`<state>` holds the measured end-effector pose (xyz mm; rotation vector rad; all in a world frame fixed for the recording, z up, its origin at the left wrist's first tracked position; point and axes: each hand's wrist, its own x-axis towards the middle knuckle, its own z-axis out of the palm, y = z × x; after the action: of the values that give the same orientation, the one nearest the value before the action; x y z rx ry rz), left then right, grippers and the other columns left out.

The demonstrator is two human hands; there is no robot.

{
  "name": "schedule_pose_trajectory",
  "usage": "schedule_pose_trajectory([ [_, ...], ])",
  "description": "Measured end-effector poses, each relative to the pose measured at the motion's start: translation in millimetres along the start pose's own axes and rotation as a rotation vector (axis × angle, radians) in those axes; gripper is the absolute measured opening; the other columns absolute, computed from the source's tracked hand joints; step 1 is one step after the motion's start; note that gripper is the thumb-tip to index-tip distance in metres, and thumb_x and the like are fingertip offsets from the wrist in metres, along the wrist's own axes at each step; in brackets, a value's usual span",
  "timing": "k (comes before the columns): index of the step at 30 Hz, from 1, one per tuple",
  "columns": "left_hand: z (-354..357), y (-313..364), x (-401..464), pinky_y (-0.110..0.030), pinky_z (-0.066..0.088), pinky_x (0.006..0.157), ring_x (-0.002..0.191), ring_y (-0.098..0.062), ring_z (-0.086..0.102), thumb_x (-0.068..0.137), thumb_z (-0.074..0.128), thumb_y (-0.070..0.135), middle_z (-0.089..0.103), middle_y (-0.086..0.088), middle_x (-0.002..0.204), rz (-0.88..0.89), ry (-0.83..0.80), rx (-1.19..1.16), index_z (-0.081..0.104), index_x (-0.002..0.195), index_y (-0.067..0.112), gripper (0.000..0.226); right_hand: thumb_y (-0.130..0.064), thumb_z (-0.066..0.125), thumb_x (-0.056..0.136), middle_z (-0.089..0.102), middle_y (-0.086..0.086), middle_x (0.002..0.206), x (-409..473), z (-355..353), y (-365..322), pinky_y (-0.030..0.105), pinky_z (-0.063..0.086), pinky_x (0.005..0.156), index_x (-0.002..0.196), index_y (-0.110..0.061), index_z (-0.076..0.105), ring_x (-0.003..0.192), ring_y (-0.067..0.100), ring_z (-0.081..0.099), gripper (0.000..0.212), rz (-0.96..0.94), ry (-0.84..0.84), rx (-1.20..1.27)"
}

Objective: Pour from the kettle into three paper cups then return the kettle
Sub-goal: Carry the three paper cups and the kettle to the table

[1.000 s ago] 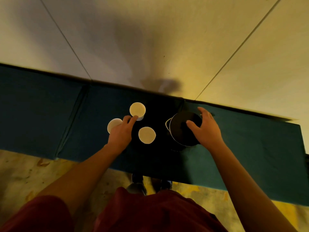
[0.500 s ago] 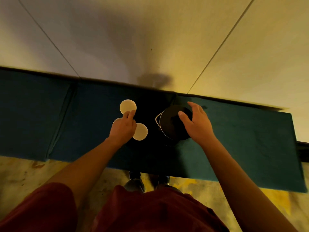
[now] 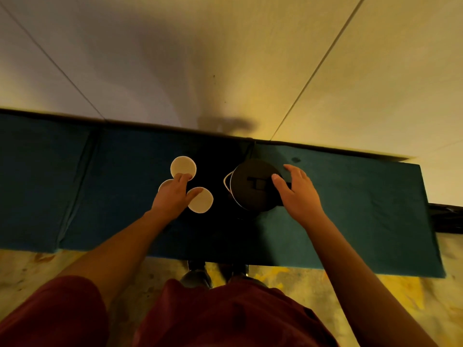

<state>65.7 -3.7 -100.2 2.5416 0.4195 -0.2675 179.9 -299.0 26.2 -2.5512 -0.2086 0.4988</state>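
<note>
Three white paper cups stand close together on the dark teal padded bench (image 3: pixel 350 196): a far cup (image 3: pixel 183 166), a near cup (image 3: pixel 202 202) and a left cup (image 3: pixel 163 184) mostly hidden under my left hand (image 3: pixel 172 197). That hand lies over the cluster with fingers spread, fingertips touching the far cup's rim and thumb on the near cup's rim. To the right stands the dark round kettle (image 3: pixel 250 187) with its lid on. My right hand (image 3: pixel 298 194) grips the kettle at its right side, thumb on the lid and fingers round the far side; the handle is hidden.
The bench runs left to right against a pale wall (image 3: pixel 225 58). A dark spot (image 3: pixel 296 160) marks the cloth behind the kettle. The bench's right end (image 3: pixel 426 221) lies beyond my right hand. My shoes (image 3: pixel 198 274) show on the yellowish floor below.
My left hand moved from beside the left cup to lie over it, between the other two cups. The cups now stand closer together. My right hand stayed at the kettle's right side.
</note>
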Motion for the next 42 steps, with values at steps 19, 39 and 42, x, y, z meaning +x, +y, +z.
schedule_pose_trajectory([
  [19, -24, 16, 10, -0.043, 0.057, 0.074, 0.092, -0.035, 0.067, 0.1, 0.051, 0.014, 0.067, -0.018, 0.11, 0.013, -0.05, 0.127, 0.063, 0.123, 0.006, 0.027, -0.029, 0.093, 0.065, 0.069, -0.002, 0.097, 14, -34, 28, 0.033, 0.051, 0.077, 0.108, -0.018, 0.06, 0.088, 0.014, 0.066, 0.055, -0.086, -0.442, -0.127],
  [39, -51, 72, -34, -0.042, 0.057, 0.078, 0.094, -0.036, 0.069, 0.097, 0.052, 0.023, 0.071, -0.017, 0.106, -0.277, 0.154, 0.061, 0.068, 0.118, 0.014, 0.029, -0.009, 0.072, 0.078, 0.052, 0.006, 0.047, 18, -12, 34, 0.025, 0.039, 0.048, 0.054, -0.008, 0.055, 0.042, 0.015, 0.049, 0.03, -0.077, -0.344, 0.21],
  [42, -36, 82, -64, -0.044, 0.057, 0.082, 0.098, -0.035, 0.068, 0.097, 0.052, 0.024, 0.071, -0.016, 0.112, -0.379, 0.185, 0.026, 0.067, 0.122, 0.015, 0.031, -0.011, 0.071, 0.077, 0.052, 0.009, 0.049, 16, -18, 40, 0.032, 0.038, 0.053, 0.055, -0.007, 0.056, 0.046, 0.02, 0.048, 0.028, -0.149, -0.399, 0.205],
])
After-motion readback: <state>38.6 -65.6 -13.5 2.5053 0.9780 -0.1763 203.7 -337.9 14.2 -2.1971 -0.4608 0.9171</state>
